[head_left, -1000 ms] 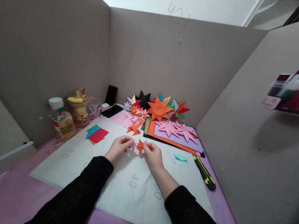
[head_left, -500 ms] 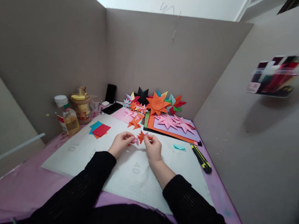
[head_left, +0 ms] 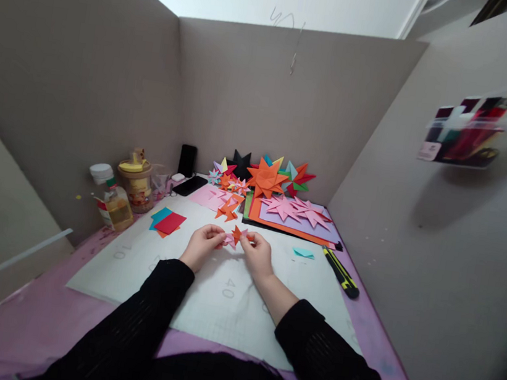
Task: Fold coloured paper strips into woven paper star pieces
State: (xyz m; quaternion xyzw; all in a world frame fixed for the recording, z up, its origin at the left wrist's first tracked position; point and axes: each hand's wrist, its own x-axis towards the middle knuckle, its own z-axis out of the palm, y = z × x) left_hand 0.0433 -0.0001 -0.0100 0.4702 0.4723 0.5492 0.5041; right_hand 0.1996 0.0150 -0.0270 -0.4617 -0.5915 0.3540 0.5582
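Observation:
My left hand (head_left: 203, 246) pinches the pink side of a small folded paper star (head_left: 235, 235) over the middle of the white sheet (head_left: 147, 288). From the other side, my right hand (head_left: 258, 254) pinches the same pink and orange star between thumb and fingers. My fingertips cover parts of its points. Just beyond the hands lie loose orange folded pieces (head_left: 228, 208) and pink folded pieces (head_left: 217, 199). A small turquoise folded paper (head_left: 303, 253) rests to the right of my right hand.
A black and yellow box cutter (head_left: 340, 272) lies at the right. Red paper squares (head_left: 170, 223) sit left, near a glue bottle (head_left: 115, 206) and a jar (head_left: 137, 187). Finished stars (head_left: 267, 178) stand at the back beside a phone (head_left: 190, 185).
The two parts of the star, pink and orange, sit closer together between my fingers. My hands have barely moved, and the view has tilted slightly.

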